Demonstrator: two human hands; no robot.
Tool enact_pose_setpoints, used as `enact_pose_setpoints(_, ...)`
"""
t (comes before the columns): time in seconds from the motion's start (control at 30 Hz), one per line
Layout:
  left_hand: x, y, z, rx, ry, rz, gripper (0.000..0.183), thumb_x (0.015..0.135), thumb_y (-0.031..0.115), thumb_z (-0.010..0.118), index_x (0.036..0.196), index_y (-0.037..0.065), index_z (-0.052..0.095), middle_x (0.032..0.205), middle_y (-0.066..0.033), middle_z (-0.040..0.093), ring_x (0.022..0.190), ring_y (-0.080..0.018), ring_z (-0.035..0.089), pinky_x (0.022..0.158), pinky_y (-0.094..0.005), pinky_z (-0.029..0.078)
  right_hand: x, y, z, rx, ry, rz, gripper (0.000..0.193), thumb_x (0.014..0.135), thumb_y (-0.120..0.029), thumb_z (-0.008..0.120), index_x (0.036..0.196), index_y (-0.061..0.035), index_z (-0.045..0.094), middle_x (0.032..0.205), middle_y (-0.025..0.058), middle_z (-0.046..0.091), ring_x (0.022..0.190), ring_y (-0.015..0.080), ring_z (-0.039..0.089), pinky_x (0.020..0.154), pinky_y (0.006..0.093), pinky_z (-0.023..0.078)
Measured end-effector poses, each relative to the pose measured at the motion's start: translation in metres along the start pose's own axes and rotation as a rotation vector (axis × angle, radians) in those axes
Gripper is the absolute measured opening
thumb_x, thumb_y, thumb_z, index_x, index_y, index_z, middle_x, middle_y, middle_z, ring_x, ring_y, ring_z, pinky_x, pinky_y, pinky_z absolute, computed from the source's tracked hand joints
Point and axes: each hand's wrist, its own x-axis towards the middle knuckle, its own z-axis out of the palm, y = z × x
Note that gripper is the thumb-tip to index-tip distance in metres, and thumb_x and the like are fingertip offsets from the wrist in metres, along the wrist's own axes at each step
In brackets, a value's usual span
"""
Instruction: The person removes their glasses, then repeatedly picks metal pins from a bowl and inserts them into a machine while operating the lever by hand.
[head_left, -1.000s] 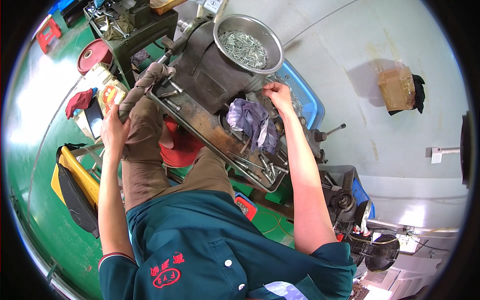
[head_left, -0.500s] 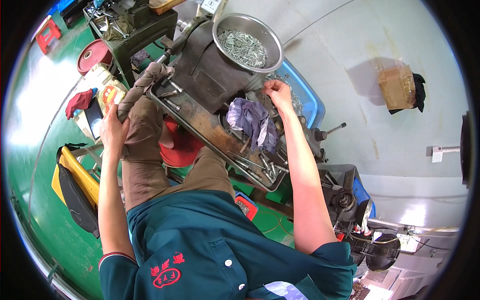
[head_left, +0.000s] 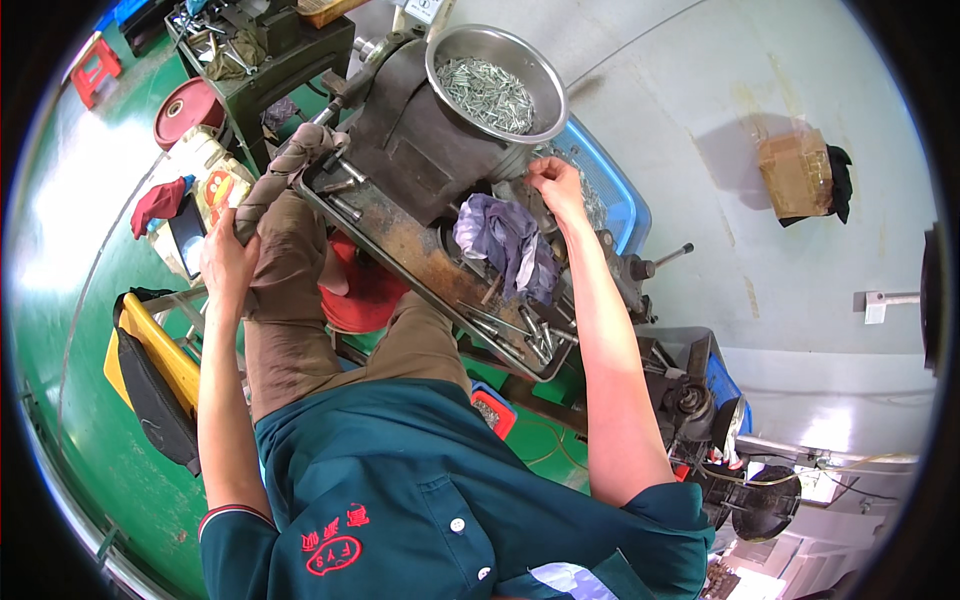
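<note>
My left hand (head_left: 229,258) is closed round the lower end of a long lever (head_left: 285,165) wrapped in grey-brown cloth strips, above my left thigh. At the far side of a dark metal machine (head_left: 405,135), my right hand (head_left: 557,187) is raised with thumb and fingers pinched together. Anything between those fingertips is too small or too hidden to make out. Just beyond that hand, a steel bowl (head_left: 545,75) full of small silvery screws or pins (head_left: 487,97) rests on the machine. A crumpled purple-grey cloth (head_left: 505,240) lies left of my right forearm.
Behind the right hand stands a blue plastic tray (head_left: 637,215) with small metal parts. Wrenches and rods (head_left: 520,338) lie on the rusty machine bed (head_left: 410,255). A red stool (head_left: 360,290) is below, a yellow seat (head_left: 155,350) at left. A cardboard box (head_left: 797,175) hangs on the wall.
</note>
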Motion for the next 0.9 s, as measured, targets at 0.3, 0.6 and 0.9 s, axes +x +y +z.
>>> enact_pose_setpoints(0.3, -0.0001, -0.004, 0.0016, 0.027, -0.027, -0.025, 0.039, 0.063, 0.015, 0.06, 0.099, 0.003, 0.051, 0.081, -0.0202, 0.057, 0.077, -0.036, 0.054, 0.066, -0.0415, 0.044, 0.0003, -0.0011, 0.0017, -0.042, 0.023, -0.008, 0.02, 0.062, -0.002, 0.055, 0.081, 0.0029, 0.059, 0.071, 0.008, 0.06, 0.065, 0.0128, 0.057, 0.063, 0.0229, 0.043)
enact_pose_setpoints(0.6, -0.0007, -0.0029, 0.0027, 0.003, 0.021, 0.007, 0.038, 0.063, 0.015, 0.06, 0.098, 0.003, 0.05, 0.08, -0.0202, 0.057, 0.076, -0.0362, 0.055, 0.066, -0.0417, 0.044, 0.002, 0.0037, -0.0001, -0.069, 0.007, 0.016, 0.022, 0.062, -0.003, 0.055, 0.083, 0.0032, 0.06, 0.072, 0.0094, 0.061, 0.067, 0.0137, 0.058, 0.064, 0.0235, 0.043)
enact_pose_setpoints(0.9, -0.0003, -0.0018, 0.002, 0.026, -0.011, -0.022, 0.04, 0.064, 0.018, 0.059, 0.102, 0.008, 0.052, 0.08, -0.0207, 0.058, 0.077, -0.036, 0.055, 0.066, -0.0407, 0.045, 0.0017, 0.0048, -0.0014, -0.12, 0.013, 0.012, 0.022, 0.063, -0.005, 0.054, 0.082, 0.0021, 0.06, 0.072, 0.0093, 0.061, 0.066, 0.0137, 0.058, 0.064, 0.0234, 0.043)
